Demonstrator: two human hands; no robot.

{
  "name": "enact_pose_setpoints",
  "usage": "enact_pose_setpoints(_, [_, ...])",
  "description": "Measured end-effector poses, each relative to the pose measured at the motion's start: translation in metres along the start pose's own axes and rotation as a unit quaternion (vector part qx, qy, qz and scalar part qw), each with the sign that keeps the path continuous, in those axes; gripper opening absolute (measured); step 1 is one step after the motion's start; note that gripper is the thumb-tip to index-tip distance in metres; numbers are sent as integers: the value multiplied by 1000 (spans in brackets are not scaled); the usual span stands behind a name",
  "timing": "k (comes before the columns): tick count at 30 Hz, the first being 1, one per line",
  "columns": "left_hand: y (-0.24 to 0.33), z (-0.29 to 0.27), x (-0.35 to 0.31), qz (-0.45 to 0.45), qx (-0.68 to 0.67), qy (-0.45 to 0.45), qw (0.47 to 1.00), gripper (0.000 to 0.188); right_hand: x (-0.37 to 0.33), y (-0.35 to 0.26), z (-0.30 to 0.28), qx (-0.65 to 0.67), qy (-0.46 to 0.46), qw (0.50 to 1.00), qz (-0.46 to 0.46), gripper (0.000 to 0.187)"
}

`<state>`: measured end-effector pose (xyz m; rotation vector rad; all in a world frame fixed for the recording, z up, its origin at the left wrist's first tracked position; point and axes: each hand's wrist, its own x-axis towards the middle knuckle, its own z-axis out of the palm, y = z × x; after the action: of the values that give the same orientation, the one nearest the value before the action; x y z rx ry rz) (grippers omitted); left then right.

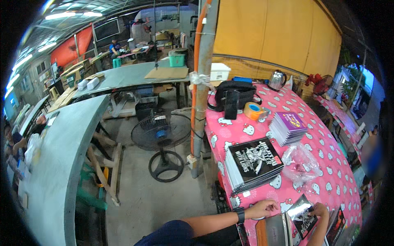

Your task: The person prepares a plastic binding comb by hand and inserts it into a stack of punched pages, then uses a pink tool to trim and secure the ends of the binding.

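My right hand (pixel 321 211) pinches the edge of a glossy black printed cover (pixel 303 217) with a white picture, tilted above the pink table. Across from it, my left hand (pixel 262 208), with a dark watch on the wrist, hovers with loosely bent fingers. I see nothing between them. Just below the left hand lies a grey, flat-topped device (pixel 276 230) with a brown side; its lower part is cut off. Black spiral-bound books (pixel 255 160) form a stack ahead of my left hand. Beside my right forearm is another dark book (pixel 335 225) with a red picture.
Crumpled clear plastic (pixel 301 164), purple-covered books (pixel 289 127), orange tape (pixel 253 110), a black bag (pixel 232 92) and an upright phone (pixel 231 105) share the pink patterned table (pixel 328 151). A steel post (pixel 201 135) and floor fan (pixel 162 133) stand left. Other people are farther off.
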<state>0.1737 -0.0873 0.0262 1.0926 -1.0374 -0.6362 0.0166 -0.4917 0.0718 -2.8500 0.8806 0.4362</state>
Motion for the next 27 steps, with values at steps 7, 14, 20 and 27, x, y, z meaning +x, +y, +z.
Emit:
enact_pose_setpoints(7, [5, 8, 4, 9, 11, -7, 1000, 19, -17, -21, 1, -99, 36, 994, 37, 46])
enact_pose_setpoints(14, [20, 19, 14, 16, -93, 81, 992, 46, -109, -77, -69, 37, 163, 986, -17, 36])
enact_pose_setpoints(20, [104, 18, 56, 287, 209, 103, 929, 55, -254, -247, -136, 21, 332, 933, -140, 27])
enact_pose_setpoints(27, [149, 4, 51, 110, -24, 26, 993, 40, -318, -235, -98, 262, 606, 748, -71, 33])
